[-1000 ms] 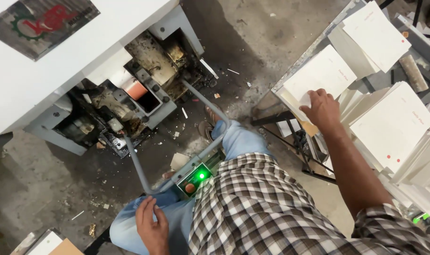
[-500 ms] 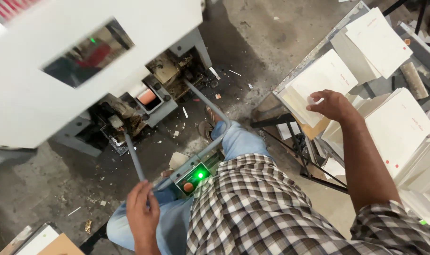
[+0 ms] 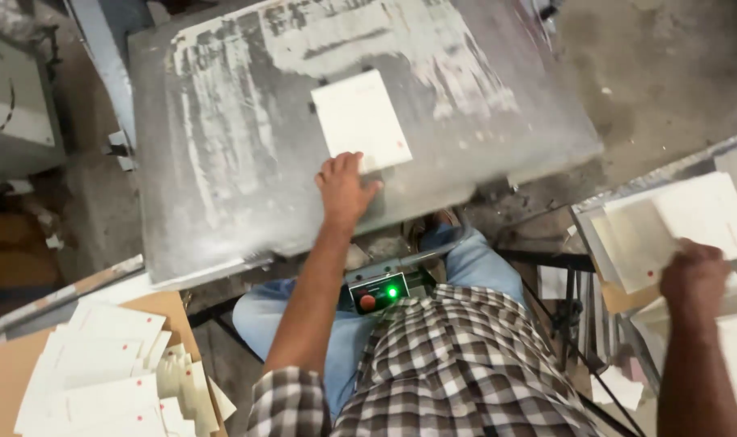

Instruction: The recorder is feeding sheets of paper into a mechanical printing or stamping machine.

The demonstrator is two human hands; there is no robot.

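My left hand [image 3: 346, 188] reaches forward onto a worn grey metal machine plate [image 3: 223, 146] and its fingers rest on the near edge of a white card sheet [image 3: 358, 118] lying flat there. My right hand [image 3: 696, 275] is out to the right, closed on a white sheet [image 3: 700, 212] at the top of a stack of similar white sheets [image 3: 627, 243]. Below me are my checked shirt [image 3: 457, 364] and blue jeans [image 3: 279, 316].
A small control box with a lit green lamp and a red button [image 3: 380, 293] sits at my lap. At lower left a brown board carries several loose white cards [image 3: 101, 376]. A metal stand [image 3: 571, 307] holds the right-hand stack. Grey machine housing [image 3: 16, 105] stands at far left.
The machine's plate has swung down flat in front of me. My left hand left the lever near my knee and reached onto the plate's card. My right hand stays at the right stack.
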